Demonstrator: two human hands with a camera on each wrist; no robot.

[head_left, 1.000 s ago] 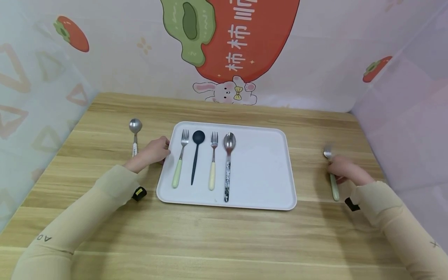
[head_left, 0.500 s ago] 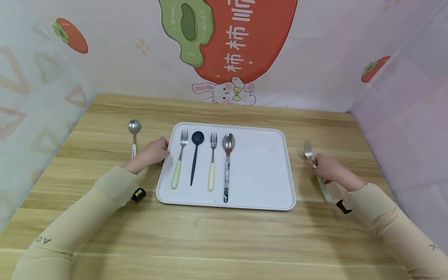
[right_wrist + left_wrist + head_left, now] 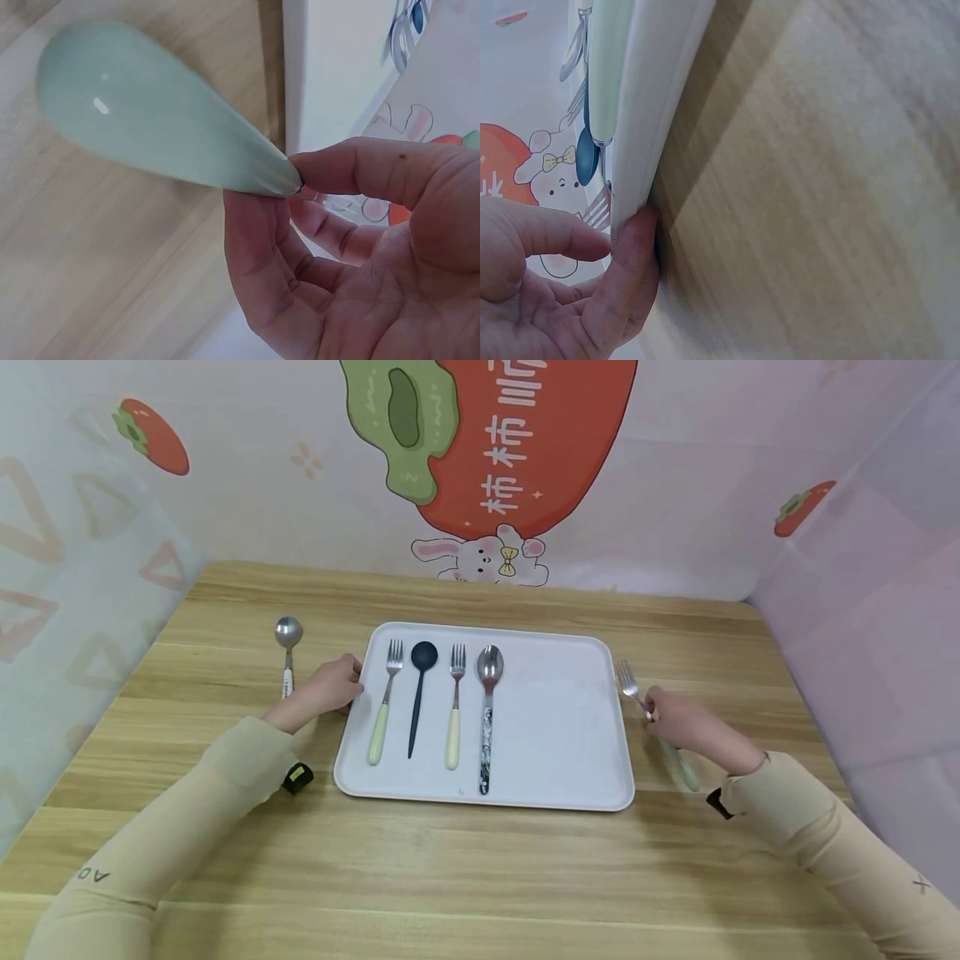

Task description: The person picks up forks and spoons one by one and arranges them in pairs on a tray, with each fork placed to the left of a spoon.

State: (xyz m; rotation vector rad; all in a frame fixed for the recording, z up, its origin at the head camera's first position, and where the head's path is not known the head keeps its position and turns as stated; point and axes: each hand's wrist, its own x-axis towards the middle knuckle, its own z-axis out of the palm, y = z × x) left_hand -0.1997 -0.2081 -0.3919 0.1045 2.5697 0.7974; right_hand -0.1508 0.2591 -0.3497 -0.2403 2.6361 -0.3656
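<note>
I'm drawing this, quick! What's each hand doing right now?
Left hand: closed, holding the tray by its rim.
Right hand: closed, holding a green-handled fork.

Arms (image 3: 195,814) spread forward, left hand (image 3: 327,685) pinching; right hand (image 3: 693,724) pinching, too

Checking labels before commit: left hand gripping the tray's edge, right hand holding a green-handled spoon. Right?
One error: the right hand holds a fork; the head view shows its tines. The rest stands: its handle is green, and the left hand grips the edge of the tray.
</note>
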